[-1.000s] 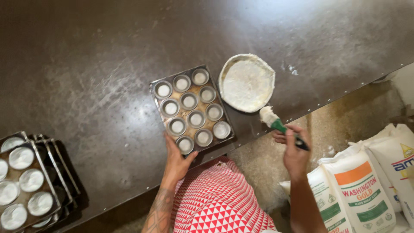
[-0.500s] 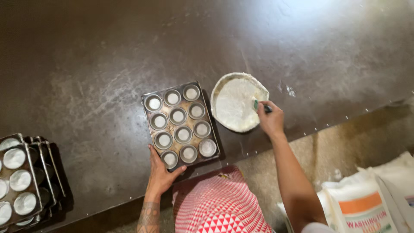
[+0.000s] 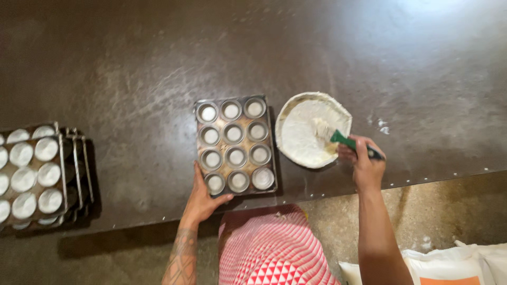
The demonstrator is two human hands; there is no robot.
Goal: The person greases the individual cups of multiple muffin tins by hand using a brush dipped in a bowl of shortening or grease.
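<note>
Brush (image 3: 346, 141) with a green handle is gripped in the right hand (image 3: 364, 163), fingers closed round the handle, and its pale bristle end rests inside the round dish (image 3: 311, 132) of white flour-like coating. That dish sits on the dark surface (image 3: 132, 68) near its front edge, just right of the muffin tin (image 3: 235, 145) and almost touching it. The left hand (image 3: 203, 198) lies at the tin's near left corner, thumb and fingers spread and pressed against the tin's front rim; it steadies the tin rather than closing round it. The tin has twelve round cups in three columns of four, each with a pale bottom, and it stands slightly skewed to the surface's edge. Well apart to the left, at the picture's border, a stack of similar tins (image 3: 37, 177) rests on the same surface, their cups whitish. Below the surface edge shows a red-and-white patterned garment (image 3: 274, 248) on the person, with the tattooed left forearm beside it. At the lower right corner, on the floor (image 3: 449, 211), lie white sacks (image 3: 454, 266), one bearing an orange band.
</note>
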